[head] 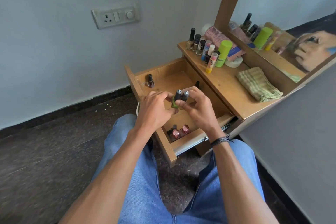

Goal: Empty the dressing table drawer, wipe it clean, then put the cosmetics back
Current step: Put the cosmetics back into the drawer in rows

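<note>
Bottles [181,96] (two, grey-capped, one green) hang over the drawer's [163,71] middle, pinched by left hand [154,109] and right hand [198,109] together; pink-capped pair [179,132] in its near corner, dark bottle [150,81] in its far corner; cloth [258,83] on the tabletop's [227,87] right edge

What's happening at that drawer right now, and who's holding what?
A seated person holds two dark-capped bottles over the open drawer, with the left hand and right hand both pinching them. Inside the drawer, a dark bottle stands in a far corner and two pink-capped bottles sit at the near end. A row of cosmetics stands on the table top, near a folded cloth.
</note>
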`<move>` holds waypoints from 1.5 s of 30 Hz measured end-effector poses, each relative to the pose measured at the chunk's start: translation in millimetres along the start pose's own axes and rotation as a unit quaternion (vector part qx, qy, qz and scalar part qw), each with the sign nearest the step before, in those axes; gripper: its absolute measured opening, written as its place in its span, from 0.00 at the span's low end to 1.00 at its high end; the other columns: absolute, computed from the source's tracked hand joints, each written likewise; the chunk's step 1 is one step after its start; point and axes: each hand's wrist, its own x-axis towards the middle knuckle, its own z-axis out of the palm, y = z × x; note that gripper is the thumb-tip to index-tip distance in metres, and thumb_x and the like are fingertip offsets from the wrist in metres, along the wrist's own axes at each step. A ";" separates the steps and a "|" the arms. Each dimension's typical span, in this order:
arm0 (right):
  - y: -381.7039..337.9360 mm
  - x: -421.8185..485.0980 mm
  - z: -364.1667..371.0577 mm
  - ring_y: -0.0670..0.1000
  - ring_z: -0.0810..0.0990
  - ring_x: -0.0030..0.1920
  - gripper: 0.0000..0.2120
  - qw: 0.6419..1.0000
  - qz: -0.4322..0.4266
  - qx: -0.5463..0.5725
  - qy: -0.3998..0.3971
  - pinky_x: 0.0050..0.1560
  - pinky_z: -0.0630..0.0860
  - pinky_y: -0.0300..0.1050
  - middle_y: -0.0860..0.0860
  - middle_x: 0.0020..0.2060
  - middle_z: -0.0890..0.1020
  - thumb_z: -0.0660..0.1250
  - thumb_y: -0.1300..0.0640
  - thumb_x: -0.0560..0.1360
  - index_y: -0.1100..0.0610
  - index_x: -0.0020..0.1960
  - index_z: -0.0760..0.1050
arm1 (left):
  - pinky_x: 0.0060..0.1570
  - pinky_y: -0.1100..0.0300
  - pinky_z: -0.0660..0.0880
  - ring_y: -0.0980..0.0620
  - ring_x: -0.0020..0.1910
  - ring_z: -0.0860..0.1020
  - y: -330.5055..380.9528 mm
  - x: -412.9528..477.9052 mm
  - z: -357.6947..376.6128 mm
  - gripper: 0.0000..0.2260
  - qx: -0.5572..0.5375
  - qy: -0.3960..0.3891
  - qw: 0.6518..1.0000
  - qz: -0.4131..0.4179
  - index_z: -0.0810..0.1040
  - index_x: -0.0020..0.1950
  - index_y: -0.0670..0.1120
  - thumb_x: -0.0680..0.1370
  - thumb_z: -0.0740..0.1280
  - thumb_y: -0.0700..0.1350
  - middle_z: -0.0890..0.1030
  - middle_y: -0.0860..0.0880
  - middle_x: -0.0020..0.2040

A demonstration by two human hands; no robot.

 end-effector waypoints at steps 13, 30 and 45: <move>15.9 -3.0 2.1 0.36 0.80 0.47 0.06 0.992 0.080 0.053 0.079 0.46 0.70 0.25 0.47 0.50 0.83 0.75 0.56 0.76 0.58 0.44 0.83 | 0.60 0.49 0.62 0.46 0.68 0.66 -47.4 65.5 -7.8 0.21 0.089 0.082 0.986 -0.118 0.82 0.57 0.50 0.70 0.78 0.58 0.76 0.53 0.65; 31.3 4.4 14.8 0.44 0.81 0.50 0.06 0.988 0.145 -0.007 0.043 0.54 0.81 0.49 0.44 0.49 0.82 0.76 0.51 0.75 0.51 0.49 0.82 | 0.63 0.46 0.60 0.44 0.70 0.62 -66.6 90.5 7.8 0.22 0.195 0.012 0.976 -0.100 0.84 0.52 0.53 0.65 0.79 0.64 0.71 0.53 0.67; 31.6 80.8 46.6 0.51 0.80 0.48 0.11 0.988 0.135 -0.073 -0.021 0.51 0.79 0.55 0.48 0.48 0.81 0.75 0.48 0.75 0.55 0.48 0.81 | 0.60 0.46 0.64 0.45 0.64 0.66 -67.3 88.3 10.3 0.21 0.247 0.027 0.965 -0.079 0.83 0.50 0.49 0.68 0.74 0.64 0.72 0.51 0.63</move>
